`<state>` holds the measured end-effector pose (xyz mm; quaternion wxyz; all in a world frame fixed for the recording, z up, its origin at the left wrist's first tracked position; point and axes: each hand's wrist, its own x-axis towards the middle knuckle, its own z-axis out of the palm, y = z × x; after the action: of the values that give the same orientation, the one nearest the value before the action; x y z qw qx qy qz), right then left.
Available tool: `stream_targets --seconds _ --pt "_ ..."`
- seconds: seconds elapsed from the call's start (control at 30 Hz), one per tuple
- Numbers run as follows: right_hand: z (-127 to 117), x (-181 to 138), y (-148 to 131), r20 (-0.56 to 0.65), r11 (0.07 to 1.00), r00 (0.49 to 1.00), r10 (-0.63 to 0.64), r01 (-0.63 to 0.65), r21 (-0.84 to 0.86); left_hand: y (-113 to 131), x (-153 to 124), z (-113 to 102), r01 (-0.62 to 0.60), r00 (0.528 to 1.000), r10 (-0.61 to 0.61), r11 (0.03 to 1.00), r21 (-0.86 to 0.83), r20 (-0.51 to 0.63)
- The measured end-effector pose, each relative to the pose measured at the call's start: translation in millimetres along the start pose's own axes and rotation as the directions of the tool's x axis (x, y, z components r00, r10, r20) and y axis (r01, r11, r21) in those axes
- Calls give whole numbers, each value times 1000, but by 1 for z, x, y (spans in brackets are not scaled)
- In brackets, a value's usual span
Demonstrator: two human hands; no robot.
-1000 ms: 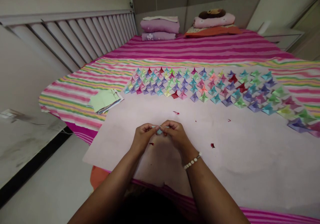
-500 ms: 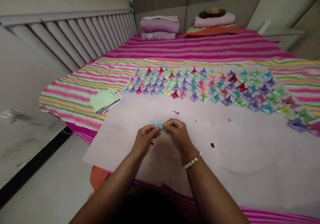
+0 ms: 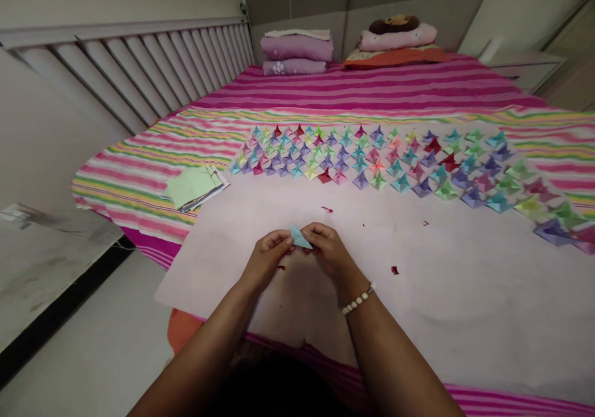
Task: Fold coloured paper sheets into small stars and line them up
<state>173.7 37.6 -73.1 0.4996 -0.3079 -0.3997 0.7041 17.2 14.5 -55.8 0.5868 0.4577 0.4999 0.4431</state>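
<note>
Between my two hands is a small light-blue folded paper [image 3: 300, 237], now a triangular shape with one point up and another toward the lower right. My left hand [image 3: 269, 253] pinches its left side between thumb and fingers. On its right side my right hand [image 3: 328, 248], with a beaded bracelet [image 3: 359, 299] at the wrist, is closed on the paper too. Both hands are above a large pale sheet [image 3: 446, 318]. Beyond them, rows of colourful folded paper boats [image 3: 361, 180] stand across the sheet's far part.
A stack of paper squares [image 3: 195, 188], pale green on top, lies at the left on the striped bedspread [image 3: 139, 169]. Small dark-red scraps [image 3: 395, 271] are scattered on the sheet. Folded purple bedding [image 3: 297, 48] and a pink pile [image 3: 398, 38] sit by the headboard.
The blue paper has been turned in my fingers, from a flat, thin strip-like view to a triangle with its face showing. My hands have shifted only slightly.
</note>
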Motion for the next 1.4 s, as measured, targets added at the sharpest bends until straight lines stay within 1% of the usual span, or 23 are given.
stream_targets --seconds 0.1,0.27,0.37,0.43,0.53,0.6,0.67,0.77,0.83,0.97,1.1,1.23,1.3,1.4 --pt "0 0 0 4 1000 1000 2 -2 11 0 2 -2 -17 1000 17 1000 -25 -2" --pt "1 2 3 -38 1000 999 -4 3 -20 2 4 -5 -22 1000 22 1000 11 -15" --pt "4 2 4 -39 996 999 -21 17 -93 5 5 -3 -24 997 25 1000 13 -79" --pt "5 3 5 -56 990 998 -41 32 -140 7 4 1 -47 990 56 996 73 -131" --pt "6 4 7 -110 980 990 -88 66 -188 11 0 10 -100 978 146 957 274 -151" --pt "4 4 9 -139 968 980 -141 108 -225 13 -3 16 -135 969 206 904 406 -137" --pt "3 5 11 -150 947 968 -203 156 -281 14 -4 20 -180 954 274 847 500 -121" --pt "1 6 15 -151 908 951 -271 200 -369 13 -4 23 -259 925 368 790 556 -92" --pt "0 6 17 -146 897 950 -275 199 -394 12 -3 22 -304 912 407 760 574 -56" --pt "2 7 17 -143 911 954 -262 195 -364 9 0 18 -358 894 447 694 624 16" --pt "3 6 16 -153 906 948 -279 206 -371 5 2 15 -343 887 462 640 687 12" --pt "4 6 14 -185 918 942 -281 207 -338 4 1 13 -346 885 465 641 685 11" --pt "4 6 13 -208 937 942 -264 200 -286 6 0 12 -398 859 510 611 684 45" --pt "2 6 11 -222 961 950 -220 171 -216 8 -1 7 -516 806 562 512 687 186"
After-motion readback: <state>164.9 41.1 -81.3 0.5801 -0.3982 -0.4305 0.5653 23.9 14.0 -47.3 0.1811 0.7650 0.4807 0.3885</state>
